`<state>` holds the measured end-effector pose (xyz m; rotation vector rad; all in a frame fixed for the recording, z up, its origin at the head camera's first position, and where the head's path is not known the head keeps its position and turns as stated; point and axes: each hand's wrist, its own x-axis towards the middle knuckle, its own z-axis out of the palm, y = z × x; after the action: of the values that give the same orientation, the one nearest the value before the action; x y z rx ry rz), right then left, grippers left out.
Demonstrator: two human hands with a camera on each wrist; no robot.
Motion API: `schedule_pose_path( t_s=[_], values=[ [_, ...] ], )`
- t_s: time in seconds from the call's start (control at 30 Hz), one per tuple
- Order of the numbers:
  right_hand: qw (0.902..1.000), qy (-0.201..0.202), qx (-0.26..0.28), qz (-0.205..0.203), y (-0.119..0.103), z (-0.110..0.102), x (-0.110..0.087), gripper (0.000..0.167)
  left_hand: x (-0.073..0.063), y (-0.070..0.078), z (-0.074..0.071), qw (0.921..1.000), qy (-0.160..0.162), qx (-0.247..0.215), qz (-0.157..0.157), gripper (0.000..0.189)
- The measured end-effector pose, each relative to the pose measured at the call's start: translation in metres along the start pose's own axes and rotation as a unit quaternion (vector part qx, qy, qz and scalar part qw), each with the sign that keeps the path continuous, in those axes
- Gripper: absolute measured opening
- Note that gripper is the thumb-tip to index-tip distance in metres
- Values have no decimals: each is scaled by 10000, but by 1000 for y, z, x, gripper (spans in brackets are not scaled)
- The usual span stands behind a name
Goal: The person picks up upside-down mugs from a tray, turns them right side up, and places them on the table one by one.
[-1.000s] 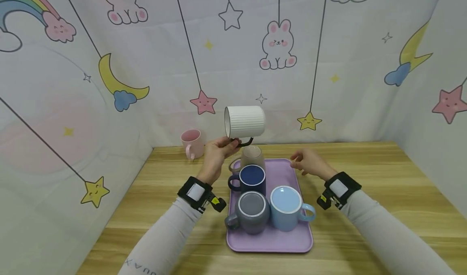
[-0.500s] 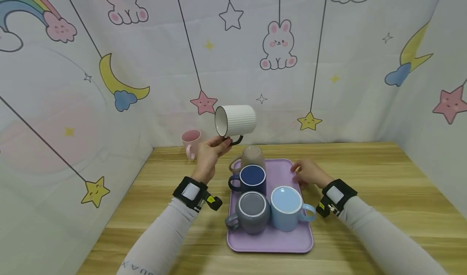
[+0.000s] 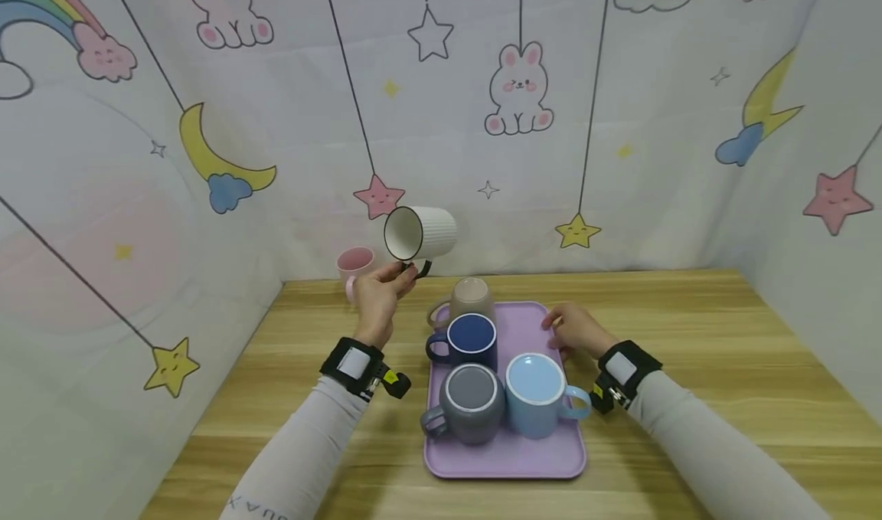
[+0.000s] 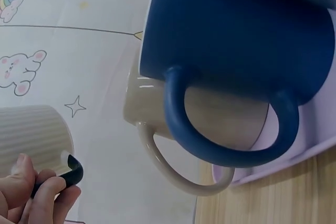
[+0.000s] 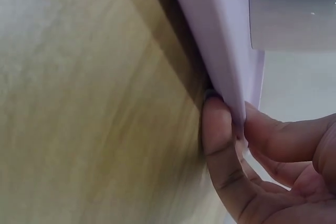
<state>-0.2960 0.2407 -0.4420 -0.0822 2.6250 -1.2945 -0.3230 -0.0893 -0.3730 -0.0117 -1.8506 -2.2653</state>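
My left hand (image 3: 376, 296) grips the black handle (image 4: 73, 174) of a white ribbed mug (image 3: 439, 233) in the air. The mug lies sideways, handle down, its dark-rimmed mouth facing left and toward the head camera. My right hand (image 3: 579, 328) pinches the right edge of a lilac tray (image 3: 520, 325); the right wrist view shows thumb and finger on either side of the tray's rim (image 5: 215, 40). On the tray stand a beige mug (image 3: 472, 295), a navy mug (image 3: 472, 336), a grey mug (image 3: 472, 405) and a light blue mug (image 3: 536, 397), the last two bottom up.
A pink mug (image 3: 354, 261) stands upright at the back left of the wooden table (image 3: 675, 351), partly behind my left hand. A white cartoon-print cloth (image 3: 441, 137) hangs close behind the table and along both sides.
My left hand has carried the white mug leftward, turning its mouth more toward the head camera. My right hand has come down from beside the tray and taken its right edge.
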Motion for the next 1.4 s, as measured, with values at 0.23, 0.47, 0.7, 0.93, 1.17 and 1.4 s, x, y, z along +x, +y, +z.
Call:
schedule_pose_path(
  t_s=[0.23, 0.47, 0.7, 0.93, 1.17, 1.4],
  values=[
    [9998, -209, 32, -8, 4, 0, 5, 23, 4, -7, -5, 9994, 316, 95, -40, 33],
    [9997, -234, 6, 18, 3, -1, 6, 22, 11, -16, -7, 9981, 573, 184, -142, 37],
    [9997, -228, 51, 110, 4, 0, 8, 21, 17, -33, -13, 9957, 837, 321, -227, 32],
    [9995, -236, 111, 157, 4, -2, 7, 20, 18, -46, -14, 9934, 1004, 523, -192, 26],
    [9993, -246, 251, 138, 4, -2, 3, 23, 23, -61, -12, 9862, 1195, 1103, -302, 26],
    [9992, -279, 297, 51, 3, -2, 1, 23, 28, -78, -12, 9815, 1458, 1098, -575, 27]
  ],
)
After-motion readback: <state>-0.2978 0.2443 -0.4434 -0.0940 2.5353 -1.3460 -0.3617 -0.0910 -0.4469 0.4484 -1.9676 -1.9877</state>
